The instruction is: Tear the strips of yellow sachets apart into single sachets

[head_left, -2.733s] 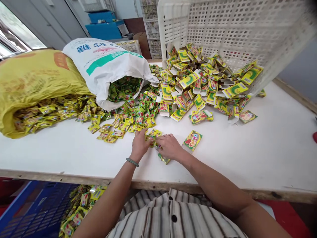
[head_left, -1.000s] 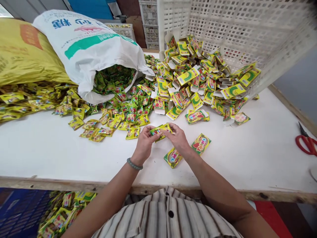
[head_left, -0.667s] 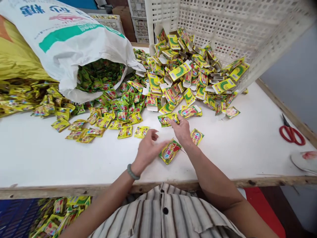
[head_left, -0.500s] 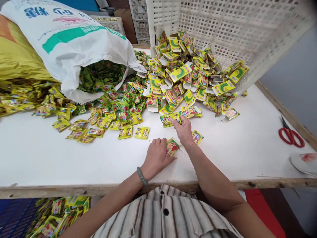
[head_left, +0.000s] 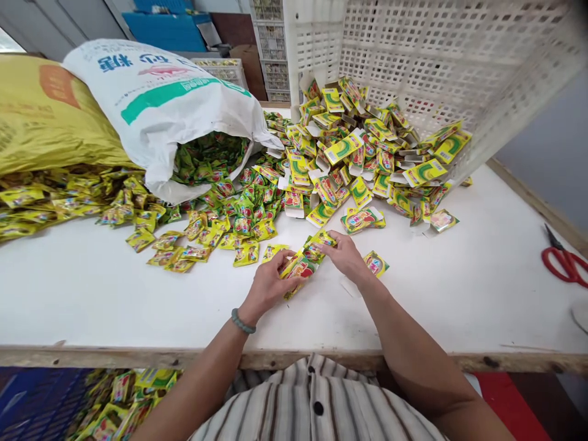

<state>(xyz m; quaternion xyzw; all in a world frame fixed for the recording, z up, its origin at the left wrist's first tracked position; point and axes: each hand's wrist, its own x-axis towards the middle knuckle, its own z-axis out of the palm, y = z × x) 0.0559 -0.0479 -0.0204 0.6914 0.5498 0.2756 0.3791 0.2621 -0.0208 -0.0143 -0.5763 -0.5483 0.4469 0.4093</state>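
Left hand (head_left: 269, 285) pinches the small box (head_left: 299, 269) while right hand (head_left: 345, 256) grasps a bundle of sachets (head_left: 320, 240) (both grips closed); best keep the sachets aligned above the table (head_left: 459, 282).

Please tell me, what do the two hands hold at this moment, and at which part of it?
Both hold small yellow-green packets: the left hand grips the near end, the right hand the far end.

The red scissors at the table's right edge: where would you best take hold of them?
Grip the red scissors by the looped handles, coming from above on the near right side. They lie flat on the white table, blades pointing away toward the far edge.
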